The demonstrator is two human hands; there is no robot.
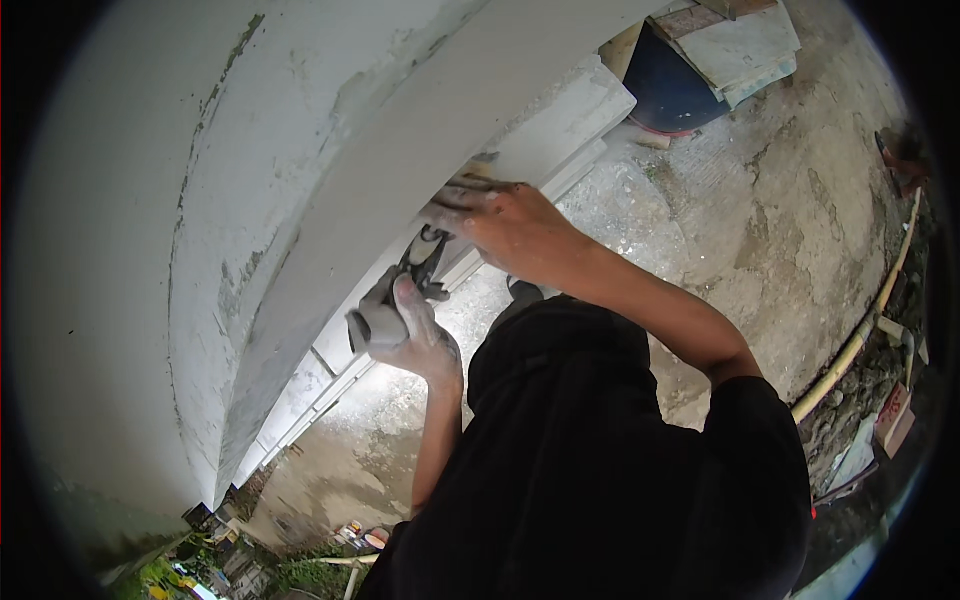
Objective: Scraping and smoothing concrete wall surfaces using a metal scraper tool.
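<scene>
My left hand (425, 345) is closed around a dusty grey and black power tool (378, 322), which looks like an angle grinder. Its dark front part (425, 262) points up toward my other hand, beside the white ledge. My right hand (505, 225) has its fingers stretched out, resting at the edge of the pale slab just past the tool's front. Pale dust coats the fingers of both hands. The overhanging wall hides part of where the fingertips and the tool's front end meet the surface.
A whitish wall (330, 150) with cracks curves over the left side. White stepped slabs (560, 125) run along its foot. At the top right a dark blue container (670, 90) stands under tile pieces (735, 50). A bamboo pole (870, 320) edges the stained concrete floor (760, 220).
</scene>
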